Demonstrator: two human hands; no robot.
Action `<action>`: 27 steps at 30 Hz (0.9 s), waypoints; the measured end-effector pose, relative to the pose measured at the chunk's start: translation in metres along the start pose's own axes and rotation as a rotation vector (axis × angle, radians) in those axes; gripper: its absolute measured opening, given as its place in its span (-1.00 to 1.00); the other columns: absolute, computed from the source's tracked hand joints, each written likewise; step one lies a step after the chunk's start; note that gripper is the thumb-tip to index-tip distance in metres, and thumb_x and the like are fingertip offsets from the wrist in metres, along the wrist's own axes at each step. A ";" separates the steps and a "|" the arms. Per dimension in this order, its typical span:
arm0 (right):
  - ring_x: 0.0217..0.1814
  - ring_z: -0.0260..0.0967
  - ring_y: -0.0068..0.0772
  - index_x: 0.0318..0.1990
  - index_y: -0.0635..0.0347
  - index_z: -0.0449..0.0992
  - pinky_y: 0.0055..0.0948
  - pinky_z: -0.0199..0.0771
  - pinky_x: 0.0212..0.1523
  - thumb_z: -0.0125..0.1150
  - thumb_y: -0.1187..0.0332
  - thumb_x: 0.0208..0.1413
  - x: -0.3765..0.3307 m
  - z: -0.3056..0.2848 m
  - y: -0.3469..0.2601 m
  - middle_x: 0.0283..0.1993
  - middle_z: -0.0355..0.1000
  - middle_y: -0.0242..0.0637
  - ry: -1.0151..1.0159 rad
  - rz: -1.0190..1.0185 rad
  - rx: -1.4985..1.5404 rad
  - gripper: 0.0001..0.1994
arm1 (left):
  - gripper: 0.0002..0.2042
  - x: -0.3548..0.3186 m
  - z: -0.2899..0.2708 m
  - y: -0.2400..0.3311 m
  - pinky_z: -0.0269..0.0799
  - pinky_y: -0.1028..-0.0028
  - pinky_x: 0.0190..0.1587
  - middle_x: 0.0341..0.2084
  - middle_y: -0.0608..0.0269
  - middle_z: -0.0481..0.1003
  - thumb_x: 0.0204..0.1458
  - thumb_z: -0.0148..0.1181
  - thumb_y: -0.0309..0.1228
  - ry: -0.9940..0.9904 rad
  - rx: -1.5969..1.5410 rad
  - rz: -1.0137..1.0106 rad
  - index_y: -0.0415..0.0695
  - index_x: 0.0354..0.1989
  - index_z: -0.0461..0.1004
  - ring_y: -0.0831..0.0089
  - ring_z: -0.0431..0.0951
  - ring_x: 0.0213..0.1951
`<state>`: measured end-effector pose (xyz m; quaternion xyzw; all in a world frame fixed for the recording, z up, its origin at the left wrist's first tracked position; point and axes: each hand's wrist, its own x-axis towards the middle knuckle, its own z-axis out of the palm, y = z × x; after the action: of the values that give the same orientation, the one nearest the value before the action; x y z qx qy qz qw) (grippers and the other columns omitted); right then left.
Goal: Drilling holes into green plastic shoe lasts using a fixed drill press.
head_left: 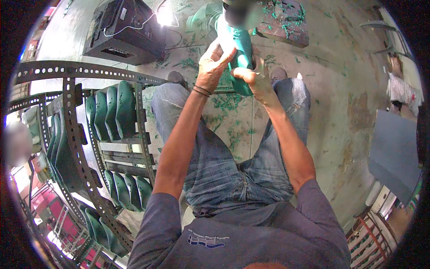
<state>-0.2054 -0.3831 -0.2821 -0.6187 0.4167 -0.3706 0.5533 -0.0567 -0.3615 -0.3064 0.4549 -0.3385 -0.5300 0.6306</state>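
Between my knees I hold a green plastic shoe last (242, 47) with both hands. My left hand (212, 66) is closed on its left side, thumb along the surface. Lower down, my right hand (258, 83) grips the right side, its thumb across the front and the other fingers partly hidden behind. The far end of the last reaches a dark rounded part (236, 14) that is blurred, so I cannot tell whether they touch. A ribbed green hose (204, 19) lies beside it.
A metal rack (74, 96) on the left carries several green shoe lasts (125, 110). A black box-shaped machine (123, 33) and a bright lamp (165, 17) stand at the far left. Green shavings (226, 102) litter the floor and a low block (282, 29). A grey panel (394, 150) leans at right.
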 end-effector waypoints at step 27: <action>-0.17 0.37 -0.49 0.01 0.29 0.44 -0.51 0.40 -0.13 0.35 0.34 -0.16 0.000 -0.001 0.004 -0.21 0.44 -0.35 -0.037 0.036 0.129 -0.50 | -0.54 -0.002 0.008 0.015 0.38 0.51 0.08 -0.02 0.29 0.51 0.12 0.26 -0.48 0.037 0.036 -0.045 -0.26 0.19 0.34 0.58 0.47 -0.01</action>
<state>-0.2065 -0.3837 -0.2863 -0.5808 0.3926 -0.3752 0.6064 -0.0590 -0.3604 -0.2893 0.4835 -0.3260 -0.5292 0.6163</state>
